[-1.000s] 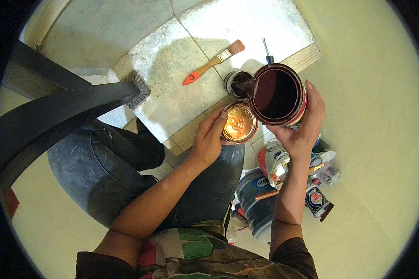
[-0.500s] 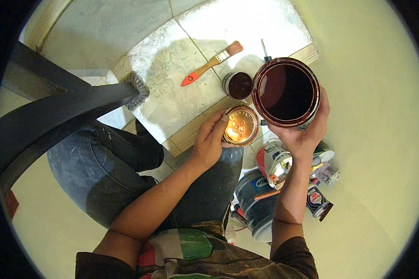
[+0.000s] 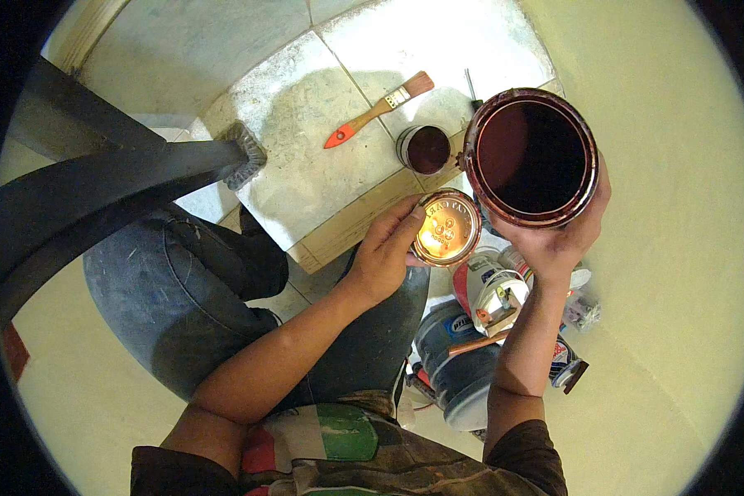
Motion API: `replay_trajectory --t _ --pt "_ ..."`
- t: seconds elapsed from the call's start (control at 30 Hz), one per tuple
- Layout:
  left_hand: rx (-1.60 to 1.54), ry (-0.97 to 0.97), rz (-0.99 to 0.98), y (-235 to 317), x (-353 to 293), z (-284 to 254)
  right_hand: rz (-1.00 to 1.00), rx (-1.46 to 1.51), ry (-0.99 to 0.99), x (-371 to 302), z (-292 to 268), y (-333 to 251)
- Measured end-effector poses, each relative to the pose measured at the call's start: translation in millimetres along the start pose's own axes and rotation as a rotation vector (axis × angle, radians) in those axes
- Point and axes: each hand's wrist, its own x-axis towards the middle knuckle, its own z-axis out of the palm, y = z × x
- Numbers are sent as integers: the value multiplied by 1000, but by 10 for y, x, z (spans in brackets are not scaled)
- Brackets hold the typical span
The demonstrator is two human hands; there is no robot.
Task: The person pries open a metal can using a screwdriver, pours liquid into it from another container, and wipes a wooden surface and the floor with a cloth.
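A wooden, red-tipped flat paintbrush (image 3: pixel 379 109) lies left of the small round cup (image 3: pixel 403 150) with dark paint (image 3: pixel 429 150). Nearer the person than this cup, the left hand (image 3: pixel 386 255) pinches a round gold metal lid (image 3: pixel 446 227) by its edge, perhaps for clean fingers. Right of the cup, a large round paint-smeared can (image 3: pixel 533 220) is gripped around its side by the right hand (image 3: pixel 564 240), seemingly upright against spilling.

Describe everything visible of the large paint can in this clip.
The large paint can is round, apparently metal and lidless, its mouth facing the camera. Dark red-brown paint shows glossy inside; the rim is smeared with it, with a blob at the left edge. The right hand grips its near side, right of the small can. Its outer wall is mostly hidden.
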Motion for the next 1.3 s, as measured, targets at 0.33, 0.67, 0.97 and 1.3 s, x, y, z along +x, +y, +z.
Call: replay_trajectory --t 0.33,0.67,0.97,1.3 --pt "23 -15 -15 -47 -75 70 134 183 138 -293 14 213" --pt "2 -76 -70 90 -188 323 336 551 63 -677 -260 537" --pt "-67 -199 -54 278 -76 1140 378 641 121 -925 -1046 682" --pt "33 -332 -6 412 -179 1575 364 456 366 -1110 -1606 786"
